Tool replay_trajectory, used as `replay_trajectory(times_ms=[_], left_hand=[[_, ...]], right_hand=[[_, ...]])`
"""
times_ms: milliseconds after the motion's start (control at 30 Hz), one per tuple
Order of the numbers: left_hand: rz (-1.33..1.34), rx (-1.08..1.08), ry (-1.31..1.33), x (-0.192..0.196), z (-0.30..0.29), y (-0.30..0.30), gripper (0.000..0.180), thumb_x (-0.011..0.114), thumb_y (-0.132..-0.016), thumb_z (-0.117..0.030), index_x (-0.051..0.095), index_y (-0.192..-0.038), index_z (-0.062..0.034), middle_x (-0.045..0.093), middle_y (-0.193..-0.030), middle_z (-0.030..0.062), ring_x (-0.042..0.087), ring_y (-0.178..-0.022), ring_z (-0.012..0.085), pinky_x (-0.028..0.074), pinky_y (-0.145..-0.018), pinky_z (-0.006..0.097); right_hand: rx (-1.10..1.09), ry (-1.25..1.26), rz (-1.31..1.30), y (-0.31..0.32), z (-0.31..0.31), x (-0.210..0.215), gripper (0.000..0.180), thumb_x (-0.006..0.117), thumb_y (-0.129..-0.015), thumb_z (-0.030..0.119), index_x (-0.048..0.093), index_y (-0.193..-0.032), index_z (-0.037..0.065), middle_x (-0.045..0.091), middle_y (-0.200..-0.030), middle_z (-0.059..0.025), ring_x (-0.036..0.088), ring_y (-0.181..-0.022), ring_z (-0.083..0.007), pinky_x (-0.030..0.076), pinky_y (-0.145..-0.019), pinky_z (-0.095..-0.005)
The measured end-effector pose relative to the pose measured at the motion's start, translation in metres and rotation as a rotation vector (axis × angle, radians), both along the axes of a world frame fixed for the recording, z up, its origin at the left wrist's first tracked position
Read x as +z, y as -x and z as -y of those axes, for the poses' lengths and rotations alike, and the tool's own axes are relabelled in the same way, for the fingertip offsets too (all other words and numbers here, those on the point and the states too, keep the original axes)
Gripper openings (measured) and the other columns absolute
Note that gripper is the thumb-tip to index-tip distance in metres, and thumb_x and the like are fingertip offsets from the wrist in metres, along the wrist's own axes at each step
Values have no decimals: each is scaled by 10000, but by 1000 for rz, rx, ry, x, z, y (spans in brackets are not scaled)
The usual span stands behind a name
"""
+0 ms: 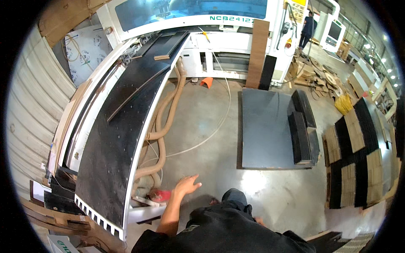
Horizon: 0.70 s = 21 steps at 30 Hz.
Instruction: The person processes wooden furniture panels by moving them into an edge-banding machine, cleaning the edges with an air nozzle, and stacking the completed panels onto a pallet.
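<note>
from my end the left hand (188, 185) is out beside the black worktop (103, 168) — grip empty, fingers apart. right hand (258, 221) is mostly hidden, so i can't tell its grip. thin dark strip (137, 94) lies slantwise on the worktop — well apart from the left hand.

Green capital letters and digits (232, 18) run along the white beam (177, 26) of the large machine, below its blue window (190, 12). Small repeated print covers the pale sheet (87, 52) at upper left. Green lettering marks the white carton (59, 243) at lower left. The yellow sign's (299, 2) print is too small to read.
</note>
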<state>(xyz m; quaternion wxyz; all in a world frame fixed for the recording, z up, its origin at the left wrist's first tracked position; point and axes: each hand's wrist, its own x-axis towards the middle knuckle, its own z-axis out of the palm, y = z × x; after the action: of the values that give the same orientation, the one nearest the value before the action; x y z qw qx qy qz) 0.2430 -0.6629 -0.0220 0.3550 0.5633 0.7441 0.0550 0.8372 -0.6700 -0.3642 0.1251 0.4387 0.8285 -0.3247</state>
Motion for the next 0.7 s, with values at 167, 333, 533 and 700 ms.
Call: replay_trajectory(times_ms=[167,333,533,700], left_hand=[[-61,47,-81,26,-156,49,716,589,-964,-492,428,-1518,-66,560,-1407,264,519,-1320,422,391,-1121,497],[-112,-104,83,-4,-282,71,704,568,-985,-485,412,-1529,-66,514,-1470,245,495,-1357,413,406,-1113,483],[184,-22,-37,9,-411,116,710,572,-982,-504,418,-1523,-71,511,-1486,215,491,-1365,396,405,-1118,459],[128,114,0,9,-520,184,698,589,-972,-488,438,-1508,-68,550,-1453,195,520,-1336,396,408,-1112,464]], right_hand=[[-881,618,13,77,-76,30,314,557,-985,376,674,-985,84,687,-820,-120,671,-762,-299,527,-637,-492],[-805,525,-154,159,-263,-9,335,576,-985,394,682,-944,79,704,-805,-106,672,-717,-275,525,-602,-462],[-880,452,-589,352,-630,87,273,592,-978,312,634,-993,43,708,-805,-129,657,-623,-198,525,-519,-340],[-729,275,-847,490,-839,239,299,542,-1027,290,638,-1171,46,721,-925,-77,675,-764,-170,535,-667,-313]])
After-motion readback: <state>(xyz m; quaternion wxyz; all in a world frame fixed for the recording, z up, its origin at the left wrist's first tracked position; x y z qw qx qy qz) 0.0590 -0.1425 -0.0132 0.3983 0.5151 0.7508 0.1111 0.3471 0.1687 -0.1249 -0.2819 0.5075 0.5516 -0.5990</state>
